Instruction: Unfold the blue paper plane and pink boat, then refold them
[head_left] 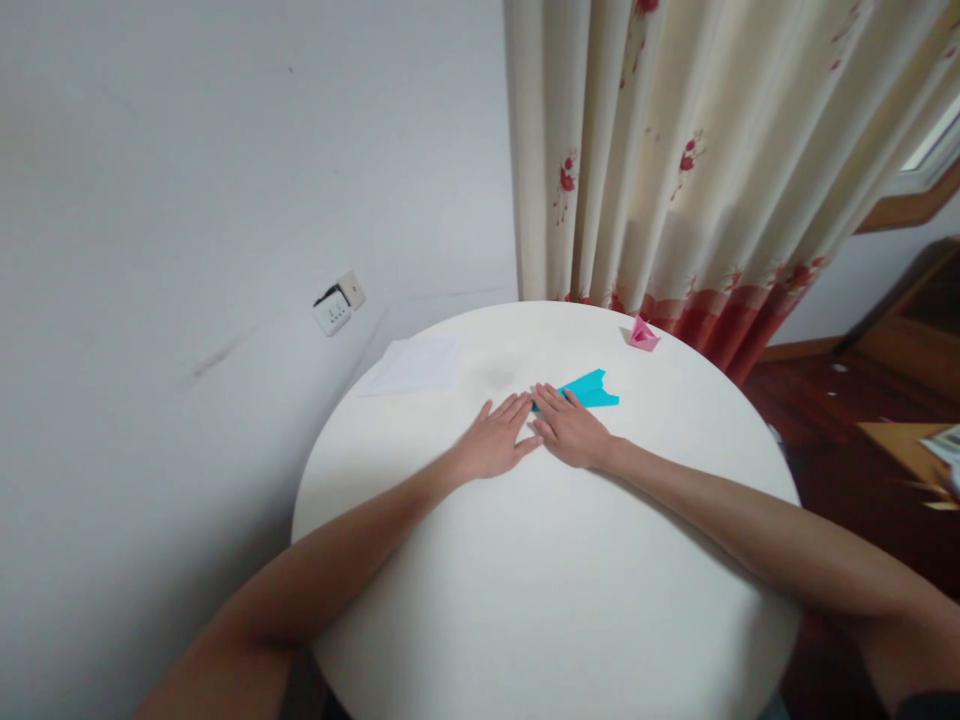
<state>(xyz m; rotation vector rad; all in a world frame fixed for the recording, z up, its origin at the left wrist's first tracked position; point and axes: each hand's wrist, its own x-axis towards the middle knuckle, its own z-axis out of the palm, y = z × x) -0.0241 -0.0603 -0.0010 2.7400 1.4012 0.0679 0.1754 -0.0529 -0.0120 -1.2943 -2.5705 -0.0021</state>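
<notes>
A folded piece of blue paper lies flat on the white round table, its notched wide end pointing right. My right hand rests over its narrow left part with the fingers stretched out, hiding some of it. Beside it, my left hand lies flat with its fingers extended; its fingertips meet the left tip of the paper, close to my right fingers. Whether they press on the paper or only touch the table next to it, I cannot tell.
A pink folded paper piece stands near the table's far right edge. White sheets lie at the far left of the table. Behind are a wall with a socket and a flowered curtain.
</notes>
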